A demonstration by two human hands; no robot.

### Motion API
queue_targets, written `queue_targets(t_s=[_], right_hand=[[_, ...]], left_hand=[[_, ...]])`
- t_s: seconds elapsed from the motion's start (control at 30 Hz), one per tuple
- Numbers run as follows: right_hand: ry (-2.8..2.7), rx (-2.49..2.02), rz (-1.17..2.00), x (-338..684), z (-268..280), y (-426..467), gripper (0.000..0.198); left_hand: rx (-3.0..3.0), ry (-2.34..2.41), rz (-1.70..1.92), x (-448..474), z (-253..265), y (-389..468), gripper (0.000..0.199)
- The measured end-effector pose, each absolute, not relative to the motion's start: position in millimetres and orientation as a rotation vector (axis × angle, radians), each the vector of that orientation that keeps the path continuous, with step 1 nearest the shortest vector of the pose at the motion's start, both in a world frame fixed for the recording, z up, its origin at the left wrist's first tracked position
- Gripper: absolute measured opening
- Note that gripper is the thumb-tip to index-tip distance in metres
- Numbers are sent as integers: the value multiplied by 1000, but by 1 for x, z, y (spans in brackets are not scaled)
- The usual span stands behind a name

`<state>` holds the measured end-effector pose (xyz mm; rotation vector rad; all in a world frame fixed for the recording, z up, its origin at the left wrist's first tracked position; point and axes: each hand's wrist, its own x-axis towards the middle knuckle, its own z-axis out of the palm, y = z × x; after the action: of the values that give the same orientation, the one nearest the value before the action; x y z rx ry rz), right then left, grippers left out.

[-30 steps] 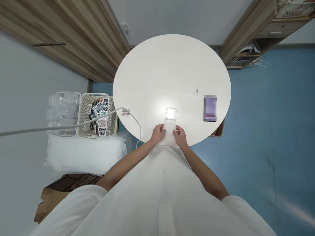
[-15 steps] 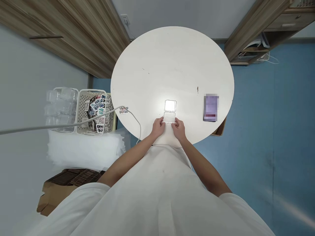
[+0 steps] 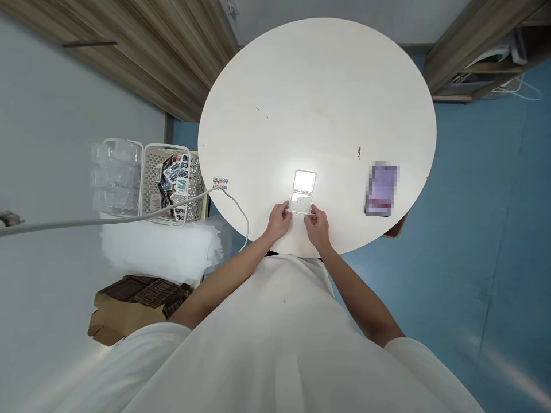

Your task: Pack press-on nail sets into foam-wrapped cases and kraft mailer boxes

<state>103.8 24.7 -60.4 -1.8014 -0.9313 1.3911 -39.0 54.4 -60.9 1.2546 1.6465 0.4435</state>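
Since the earliest frame, the clear case [image 3: 301,203] has moved a little deeper onto the white table [image 3: 318,86], both hands travelling with it; the whole view has shifted as well.

Case: unfolded flat near the table's front edge, lid [image 3: 305,180] lying on the far side and catching a bright glare, lower half toward the person. A faint slanting line crosses the lower half; too small to tell whether it is a film, an insert or a reflection.

Left hand [image 3: 279,221]: thumb and fingers closed on the near left corner. Right hand [image 3: 317,228]: same pinch, near right corner.

Right side of table: purple rectangular item [image 3: 381,186], pixelated. Left rim: small card of colourful oval pieces [image 3: 220,182], a pale cable [image 3: 86,222] running across it.

Beyond the table, left: perforated basket [image 3: 150,183] of patterned packets, beside clear plastic boxes [image 3: 114,175]; nearer the person, white sheeting [image 3: 161,249], then brown cardboard [image 3: 129,315].
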Motion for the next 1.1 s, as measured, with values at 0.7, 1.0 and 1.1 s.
queue_targets(t_s=[0.7,1.0,1.1], right_hand=[[-1669,-1778,1369,-41,-40,75,58],[-1969,-1916,1120,-102,-53,127,61],[-1942,-1967,1061,-115,-60,143,61]], left_hand=[[1564,1879,516,-233,-51,95,45],[1680,1754,332,-272,-55,141,64],[1678,1714,314,-276,-59,149,69]])
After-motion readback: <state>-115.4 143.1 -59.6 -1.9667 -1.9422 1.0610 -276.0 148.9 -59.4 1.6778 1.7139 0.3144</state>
